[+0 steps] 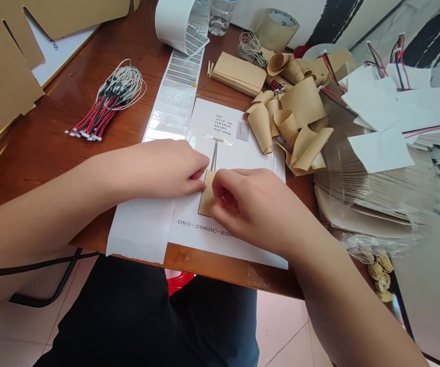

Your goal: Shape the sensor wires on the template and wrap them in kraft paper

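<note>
My left hand (166, 168) lies on a white printed sheet (242, 153), fingers curled, fingertips pinching the left edge of a small tan paper piece (206, 199). My right hand (250, 204) is curled over the same tan piece from the right, fingers bent and pressed on it. A thin wire (214, 153) runs from under the hands up the sheet to a clear taped strip (218, 138). Most of the tan piece is hidden beneath my right hand.
A bundle of red, black and white wires (107, 102) lies at left. A label roll (181, 23) with its strip sits behind, with curled brown backing papers (292, 122), a tape roll (279, 28), stacked tan sheets (361, 188) and white squares (380, 150).
</note>
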### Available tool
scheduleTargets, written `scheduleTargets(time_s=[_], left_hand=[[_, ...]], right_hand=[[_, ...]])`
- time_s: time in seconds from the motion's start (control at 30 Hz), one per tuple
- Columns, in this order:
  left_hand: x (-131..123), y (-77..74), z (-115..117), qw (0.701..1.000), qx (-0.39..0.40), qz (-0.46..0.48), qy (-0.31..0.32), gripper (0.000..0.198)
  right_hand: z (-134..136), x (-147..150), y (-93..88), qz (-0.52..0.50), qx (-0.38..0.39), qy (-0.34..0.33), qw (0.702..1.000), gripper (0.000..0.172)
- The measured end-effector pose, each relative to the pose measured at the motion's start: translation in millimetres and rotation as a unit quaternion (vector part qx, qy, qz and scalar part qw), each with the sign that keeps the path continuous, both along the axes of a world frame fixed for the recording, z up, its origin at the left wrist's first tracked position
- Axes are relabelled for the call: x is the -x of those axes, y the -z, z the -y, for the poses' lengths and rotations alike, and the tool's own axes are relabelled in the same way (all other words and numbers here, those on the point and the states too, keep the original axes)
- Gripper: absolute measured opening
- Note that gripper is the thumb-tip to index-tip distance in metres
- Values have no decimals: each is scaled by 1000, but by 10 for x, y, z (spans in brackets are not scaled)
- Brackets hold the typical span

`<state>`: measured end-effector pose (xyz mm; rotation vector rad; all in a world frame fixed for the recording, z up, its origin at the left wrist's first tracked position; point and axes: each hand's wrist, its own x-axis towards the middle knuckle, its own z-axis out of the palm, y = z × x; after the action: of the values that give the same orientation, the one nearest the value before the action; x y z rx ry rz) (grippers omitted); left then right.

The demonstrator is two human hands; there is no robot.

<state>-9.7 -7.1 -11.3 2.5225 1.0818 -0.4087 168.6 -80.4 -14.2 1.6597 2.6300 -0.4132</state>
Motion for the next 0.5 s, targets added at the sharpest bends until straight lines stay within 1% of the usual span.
scheduleTargets(time_s=[0.17, 0.3, 0.4, 0.5], left_hand=[[-1, -12, 2, 1000, -5, -2, 3, 32], [-8, -41, 5, 1000, 4, -6, -6, 30], [-11, -40, 7, 1000, 9, -4, -12, 32], [-4, -25, 4, 1000, 14, 0, -11, 36]], right_hand=[[-13, -2, 8, -21, 14, 2, 1000, 14], [-34, -33, 3, -32, -8, 11, 999, 12], [-45, -72, -5, -37, -17, 19, 999, 11], [-36, -85, 1, -43, -3, 12, 999, 14]])
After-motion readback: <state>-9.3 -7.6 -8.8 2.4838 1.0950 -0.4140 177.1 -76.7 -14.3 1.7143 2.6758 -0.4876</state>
